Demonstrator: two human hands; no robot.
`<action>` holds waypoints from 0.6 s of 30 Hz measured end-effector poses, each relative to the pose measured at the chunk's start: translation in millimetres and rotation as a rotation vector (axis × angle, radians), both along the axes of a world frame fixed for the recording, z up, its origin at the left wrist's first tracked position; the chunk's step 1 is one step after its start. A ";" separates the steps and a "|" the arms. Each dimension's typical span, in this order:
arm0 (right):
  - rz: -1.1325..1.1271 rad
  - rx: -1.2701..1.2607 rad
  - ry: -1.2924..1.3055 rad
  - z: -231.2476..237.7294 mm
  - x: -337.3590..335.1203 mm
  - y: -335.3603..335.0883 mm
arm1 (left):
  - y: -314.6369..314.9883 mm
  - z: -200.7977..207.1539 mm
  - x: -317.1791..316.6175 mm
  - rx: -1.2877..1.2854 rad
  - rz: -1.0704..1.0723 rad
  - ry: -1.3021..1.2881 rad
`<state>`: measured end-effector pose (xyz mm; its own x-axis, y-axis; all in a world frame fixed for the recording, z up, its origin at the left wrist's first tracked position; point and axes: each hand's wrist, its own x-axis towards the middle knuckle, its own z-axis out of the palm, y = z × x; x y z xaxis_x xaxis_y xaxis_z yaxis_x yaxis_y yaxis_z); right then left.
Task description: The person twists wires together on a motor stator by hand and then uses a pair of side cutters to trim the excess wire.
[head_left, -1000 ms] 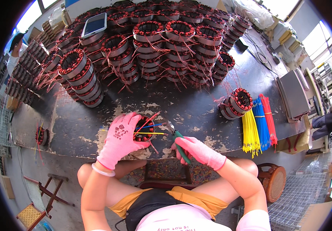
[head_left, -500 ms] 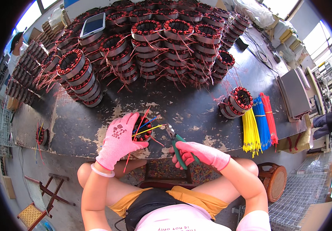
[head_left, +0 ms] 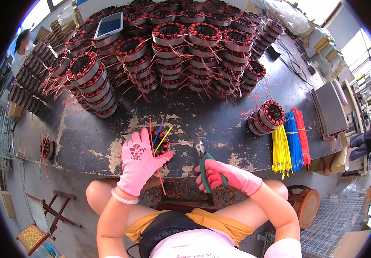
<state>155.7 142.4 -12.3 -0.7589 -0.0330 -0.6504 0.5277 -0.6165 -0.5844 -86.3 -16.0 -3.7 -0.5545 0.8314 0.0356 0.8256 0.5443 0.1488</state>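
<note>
Near the front edge of the table lies a motor stator (head_left: pixel 164 146), a ring with dark red windings. A red wire (head_left: pixel 162 184), a blue wire (head_left: pixel 158 132) and a yellow wire (head_left: pixel 164 139) stick out of it. My left hand (head_left: pixel 139 162), in a pink glove, grips the stator's left side, thumb along the near side; its fingertips are partly hidden. To the right, my gloved right hand (head_left: pixel 226 175) is closed around green-handled wire cutters (head_left: pixel 208 161). Their jaws point away from me, apart from the wires.
Tall stacks of stators (head_left: pixel 170 51) fill the back, with a tablet (head_left: pixel 109 25) on top. Right of my hands stand a short stator stack (head_left: pixel 268 118) and yellow, blue and red wire bundles (head_left: pixel 295 139). Another stator (head_left: pixel 47 148) sits at the left edge. A person (head_left: pixel 21 49) is far left.
My right hand has drawn the cutters rightward, away from the yellow wire's end. The blue and yellow wires now point more steeply away from me. My left hand stays on the stator.
</note>
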 end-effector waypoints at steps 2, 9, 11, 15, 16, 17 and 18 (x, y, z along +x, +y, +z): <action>0.048 0.002 0.010 2.2 1.2 -7.6 | 4.1 1.4 3.3 -0.034 0.047 0.007; 0.082 0.051 0.010 -3.3 -17.6 -12.9 | 3.9 1.5 1.5 -0.047 0.057 0.008; 0.066 0.057 0.007 -1.4 -22.3 -10.9 | 3.4 1.4 1.8 -0.042 0.056 0.009; 0.014 0.119 -0.019 0.0 -30.6 -13.0 | 3.0 1.8 2.3 -0.044 0.052 -0.007; 0.002 0.164 -0.007 -2.5 -30.6 -13.2 | 3.6 1.5 2.5 -0.038 0.046 -0.005; -0.010 0.209 0.005 -7.7 -29.8 -13.0 | 4.7 1.2 3.5 -0.038 0.044 -0.004; -0.022 0.254 0.016 -10.8 -28.7 -12.3 | 6.3 0.9 5.1 -0.038 0.041 -0.002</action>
<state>127.0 130.1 -23.1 -0.7678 0.1468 -0.6236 0.5053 -0.4596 -0.7303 -81.2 -9.6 -2.8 -0.5884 0.8086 0.0028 0.8020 0.5832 0.1290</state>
